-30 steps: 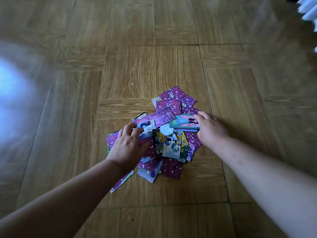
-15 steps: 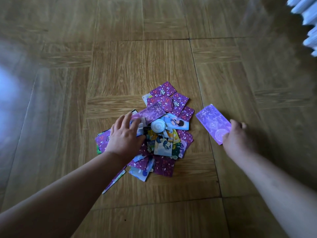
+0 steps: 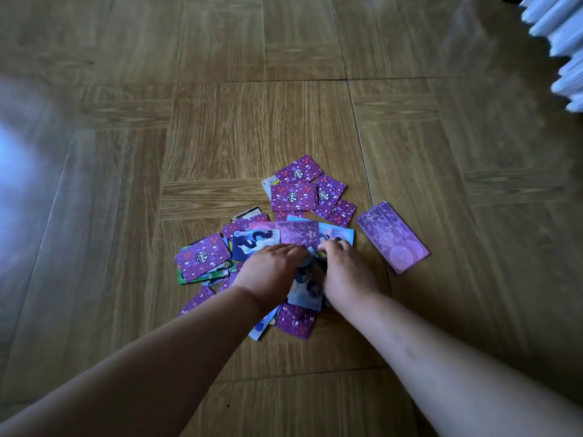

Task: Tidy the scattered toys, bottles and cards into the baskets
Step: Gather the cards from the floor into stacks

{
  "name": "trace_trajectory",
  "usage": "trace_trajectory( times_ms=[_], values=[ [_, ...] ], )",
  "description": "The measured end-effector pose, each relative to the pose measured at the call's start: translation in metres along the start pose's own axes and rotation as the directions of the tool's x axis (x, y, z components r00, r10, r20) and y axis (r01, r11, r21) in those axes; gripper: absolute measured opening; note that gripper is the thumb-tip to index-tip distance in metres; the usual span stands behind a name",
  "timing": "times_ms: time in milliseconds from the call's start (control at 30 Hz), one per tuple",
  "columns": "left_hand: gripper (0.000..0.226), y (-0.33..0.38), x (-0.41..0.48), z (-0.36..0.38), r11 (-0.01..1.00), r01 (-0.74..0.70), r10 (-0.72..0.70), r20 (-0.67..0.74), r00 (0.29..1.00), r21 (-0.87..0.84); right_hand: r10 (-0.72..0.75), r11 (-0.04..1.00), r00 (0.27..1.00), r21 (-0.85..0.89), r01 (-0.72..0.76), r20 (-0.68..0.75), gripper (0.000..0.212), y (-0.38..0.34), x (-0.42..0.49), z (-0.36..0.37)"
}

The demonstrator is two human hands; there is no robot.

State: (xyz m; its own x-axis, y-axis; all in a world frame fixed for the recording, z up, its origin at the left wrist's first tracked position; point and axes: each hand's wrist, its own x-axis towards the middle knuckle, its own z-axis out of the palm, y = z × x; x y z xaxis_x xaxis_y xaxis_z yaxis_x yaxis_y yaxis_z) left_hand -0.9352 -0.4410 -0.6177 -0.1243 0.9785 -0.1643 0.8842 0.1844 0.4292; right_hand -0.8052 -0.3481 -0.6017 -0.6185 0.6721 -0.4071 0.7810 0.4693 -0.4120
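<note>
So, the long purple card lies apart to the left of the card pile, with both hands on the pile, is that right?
Not quite: in the head view the long purple card lies apart to the right of the card pile; left hand and right hand are on the pile.

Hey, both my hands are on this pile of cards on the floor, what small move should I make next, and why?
Probably sweep the outer cards inward into one stack. Your left hand and right hand meet at the middle of the pile, which lies spread loosely over the floor, and the purple pack lies apart on its right.
</note>
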Motion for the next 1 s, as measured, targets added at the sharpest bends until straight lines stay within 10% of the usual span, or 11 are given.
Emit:
trace_trajectory(
  times_ms=[233,433,567,800,1000],
  values=[
    [0.048,-0.006,-0.002,-0.004,0.988,0.144,-0.153,-0.188,0.97,-0.057,0.081,0.996,0.992,0.045,-0.077,-0.096,0.022,0.019,-0.01,0.002],
    [0.069,-0.015,0.007,-0.006,0.928,0.355,-0.363,0.057,0.93,0.112,0.084,0.996,0.993,-0.022,-0.087,-0.083,0.043,0.01,-0.004,0.006],
    [0.069,-0.013,0.012,-0.015,0.895,0.403,-0.408,-0.014,0.913,0.191,0.05,0.998,0.994,0.04,-0.046,-0.1,0.017,0.008,0.004,0.007],
    [0.029,-0.043,0.008,-0.032,0.849,0.498,-0.514,-0.051,0.856,-0.177,0.176,0.981,0.976,0.06,-0.185,0.129,0.028,0.055,-0.038,-0.027],
    [0.017,-0.048,0.003,-0.034,0.832,0.505,-0.529,-0.054,0.847,-0.232,0.028,0.998,0.988,-0.043,-0.035,-0.151,0.042,0.021,0.01,-0.034]
  ],
)
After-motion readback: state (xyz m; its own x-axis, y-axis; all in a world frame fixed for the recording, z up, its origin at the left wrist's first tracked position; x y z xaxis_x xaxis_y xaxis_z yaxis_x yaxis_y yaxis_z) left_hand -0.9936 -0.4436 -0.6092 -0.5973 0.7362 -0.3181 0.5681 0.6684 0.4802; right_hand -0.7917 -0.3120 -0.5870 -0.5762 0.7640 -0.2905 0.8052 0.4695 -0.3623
